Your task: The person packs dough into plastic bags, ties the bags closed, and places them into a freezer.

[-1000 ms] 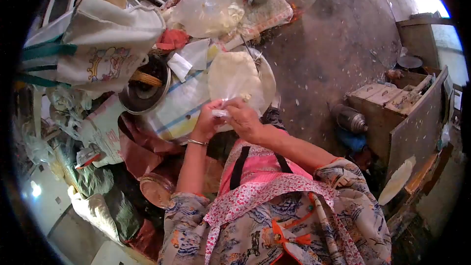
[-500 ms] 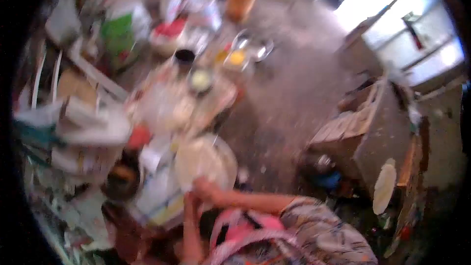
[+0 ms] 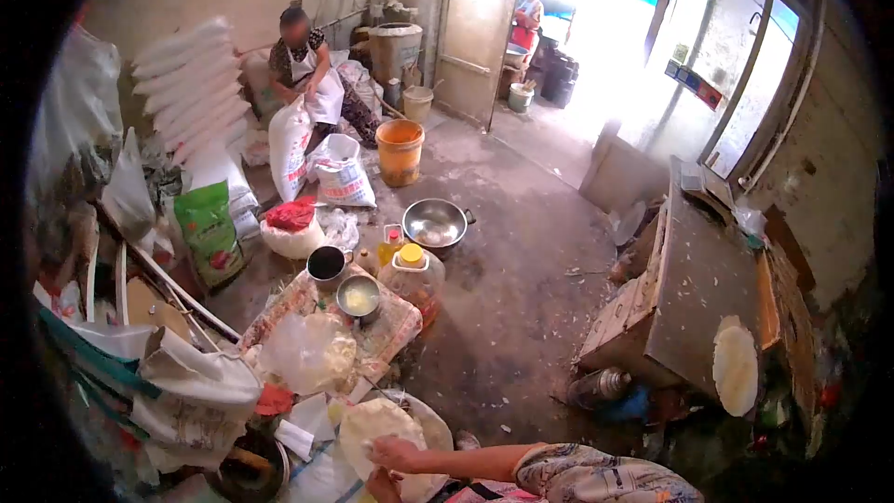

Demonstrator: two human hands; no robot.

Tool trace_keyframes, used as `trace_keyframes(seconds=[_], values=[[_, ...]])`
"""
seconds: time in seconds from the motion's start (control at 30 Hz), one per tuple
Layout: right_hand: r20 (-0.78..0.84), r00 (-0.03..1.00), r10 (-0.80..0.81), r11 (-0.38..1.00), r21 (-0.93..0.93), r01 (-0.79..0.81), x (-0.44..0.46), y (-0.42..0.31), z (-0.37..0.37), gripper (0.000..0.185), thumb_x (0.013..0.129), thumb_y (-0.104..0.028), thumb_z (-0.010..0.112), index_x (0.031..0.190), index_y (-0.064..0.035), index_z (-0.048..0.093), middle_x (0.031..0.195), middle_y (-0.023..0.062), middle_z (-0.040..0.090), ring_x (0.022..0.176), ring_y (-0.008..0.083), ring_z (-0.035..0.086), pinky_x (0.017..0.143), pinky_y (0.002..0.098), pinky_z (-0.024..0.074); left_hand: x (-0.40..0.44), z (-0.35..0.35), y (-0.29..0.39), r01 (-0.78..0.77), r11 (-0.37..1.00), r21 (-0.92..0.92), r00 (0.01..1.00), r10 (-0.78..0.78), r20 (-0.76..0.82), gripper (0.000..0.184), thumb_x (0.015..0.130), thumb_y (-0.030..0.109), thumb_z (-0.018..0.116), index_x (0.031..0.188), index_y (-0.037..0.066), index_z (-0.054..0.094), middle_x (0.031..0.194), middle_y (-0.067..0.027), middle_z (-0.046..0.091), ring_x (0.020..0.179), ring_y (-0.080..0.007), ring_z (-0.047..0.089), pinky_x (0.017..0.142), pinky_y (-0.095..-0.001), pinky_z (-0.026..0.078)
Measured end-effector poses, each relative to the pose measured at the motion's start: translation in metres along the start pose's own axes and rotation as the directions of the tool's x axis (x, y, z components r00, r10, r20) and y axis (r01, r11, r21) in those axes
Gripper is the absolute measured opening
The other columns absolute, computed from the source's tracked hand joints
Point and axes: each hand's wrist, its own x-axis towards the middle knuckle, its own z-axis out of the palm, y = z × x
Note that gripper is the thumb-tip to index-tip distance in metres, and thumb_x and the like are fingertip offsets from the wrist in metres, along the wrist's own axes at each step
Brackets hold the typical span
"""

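Note:
Low in the view, my right hand (image 3: 396, 455) has its fingers pressed together over a round pale flatbread (image 3: 377, 421). Just below it is my left hand (image 3: 383, 484), closed and partly cut off by the frame's bottom edge. The two hands nearly touch; whatever they pinch is too small to make out. Under the flatbread lies a round pale board or tray (image 3: 436, 428). A folded white paper or cloth (image 3: 295, 439) is to the left, beside a dark pan (image 3: 251, 468).
A low table (image 3: 399, 321) bears a plastic bag, a dark pot (image 3: 326, 264) and a bowl (image 3: 358, 297). Beyond are a metal basin (image 3: 436, 224), an orange bucket (image 3: 400, 153) and a person (image 3: 303, 65) with sacks. At right stands a wooden cabinet (image 3: 698, 289).
The view has tilted up toward the room and door, so my hands and the flatbread sit lower in the frame. A person among sacks has come into view.

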Motion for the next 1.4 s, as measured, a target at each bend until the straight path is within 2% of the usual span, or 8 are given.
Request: trace_keyframes(seconds=[0.27, 0.43, 0.53, 0.63, 0.7, 1.13, 1.23, 1.4], values=[[0.447, 0.813, 0.373, 0.684, 0.459, -0.566, -0.016, 0.072, 0.028, 0.019, 0.076, -0.025, 0.049, 0.069, -0.008, 0.05, 0.058, 0.0059, 0.049, 0.041, 0.0192, 0.043, 0.037, 0.0328, 0.0353, 0.006, -0.035, -0.029, -0.042, 0.994, -0.1, 0.999, 0.038, -0.034, 0.035, 0.078, 0.027, 0.046, 0.105, 0.005, 0.038, 0.062, -0.0075, 0.048, 0.044, -0.0153, 0.04, 0.038, -0.0269, 0.035], [0.464, 0.884, -0.065, 0.989, 0.148, -0.005, -0.014, 0.081, 0.047, 0.02, 0.07, -0.012, 0.04, 0.053, -0.0089, 0.049, 0.044, 0.002, 0.038, 0.03, 0.0127, 0.03, 0.029, 0.0269, 0.0256, -0.025, -0.023, -0.018, 0.069, 0.987, -0.143, 0.997, -0.07, -0.008, 0.036, 0.081, 0.042, 0.037, 0.074, 0.007, 0.047, 0.052, -0.0071, 0.051, 0.03, -0.0128, 0.035, 0.027, -0.0228, 0.024], [0.328, 0.738, -0.589, 0.701, -0.248, 0.669, 0.004, 0.135, 0.078, 0.014, 0.069, -0.009, 0.045, 0.057, -0.0068, 0.051, 0.045, 0.002, 0.04, 0.033, 0.0123, 0.034, 0.033, 0.0275, 0.0311, -0.014, -0.027, -0.029, 0.24, 0.881, -0.408, 0.948, -0.303, -0.097, 0.039, 0.079, 0.044, 0.035, 0.071, 0.008, 0.048, 0.052, -0.0064, 0.05, 0.032, -0.0127, 0.036, 0.028, -0.0213, 0.024], [0.257, 0.846, -0.467, 0.884, 0.115, 0.453, -0.005, 0.08, 0.043, 0.01, 0.071, -0.012, 0.05, 0.063, -0.0075, 0.054, 0.047, 0.001, 0.042, 0.038, 0.009, 0.038, 0.036, 0.0242, 0.0299, -0.004, -0.041, -0.038, 0.361, 0.869, -0.338, 0.928, -0.371, 0.038, 0.038, 0.08, 0.042, 0.034, 0.074, 0.008, 0.049, 0.052, -0.0067, 0.05, 0.033, -0.0129, 0.037, 0.029, -0.0205, 0.025], [0.455, 0.81, 0.37, 0.731, 0.395, -0.556, -0.005, 0.056, 0.03, 0.013, 0.074, -0.018, 0.052, 0.067, -0.0077, 0.056, 0.05, -0.0001, 0.043, 0.041, 0.0084, 0.039, 0.037, 0.0216, 0.0277, -0.003, -0.04, -0.034, 0.441, 0.846, -0.299, 0.897, -0.402, 0.186, 0.035, 0.08, 0.038, 0.034, 0.074, 0.007, 0.05, 0.053, -0.007, 0.051, 0.035, -0.0132, 0.04, 0.03, -0.0202, 0.025], [0.621, 0.778, 0.095, 0.666, 0.541, -0.513, -0.013, 0.09, 0.035, 0.021, 0.078, -0.027, 0.046, 0.077, -0.0077, 0.055, 0.06, 0.0028, 0.05, 0.052, 0.014, 0.048, 0.045, 0.0261, 0.0374, 0.001, -0.025, 0.03, 0.388, 0.778, 0.494, 0.718, -0.591, 0.366, 0.029, 0.078, 0.024, 0.043, 0.084, -0.002, 0.054, 0.069, -0.0102, 0.058, 0.042, -0.0094, 0.047, 0.033, -0.018, 0.032], [0.353, 0.911, -0.212, 0.967, 0.213, 0.142, -0.018, 0.082, 0.009, 0.026, 0.079, -0.03, 0.046, 0.08, -0.0053, 0.055, 0.067, 0.005, 0.052, 0.064, 0.0171, 0.051, 0.053, 0.0283, 0.0413, 0.007, -0.025, 0.031, 0.299, 0.78, 0.55, 0.709, -0.567, 0.418, 0.029, 0.078, 0.025, 0.044, 0.082, -0.002, 0.054, 0.067, -0.0098, 0.057, 0.041, -0.0079, 0.045, 0.033, -0.0174, 0.03], [0.167, 0.898, -0.407, 0.899, -0.1, 0.426, -0.021, 0.079, -0.001, 0.029, 0.078, -0.029, 0.05, 0.081, -0.0003, 0.054, 0.075, 0.0099, 0.054, 0.072, 0.0195, 0.051, 0.068, 0.0304, 0.0402, 0.015, -0.037, 0.039, 0.228, 0.835, 0.501, 0.759, -0.474, 0.446, 0.027, 0.078, 0.022, 0.046, 0.079, -0.003, 0.054, 0.064, -0.0093, 0.055, 0.039, -0.0065, 0.04, 0.034, -0.0185, 0.027]])
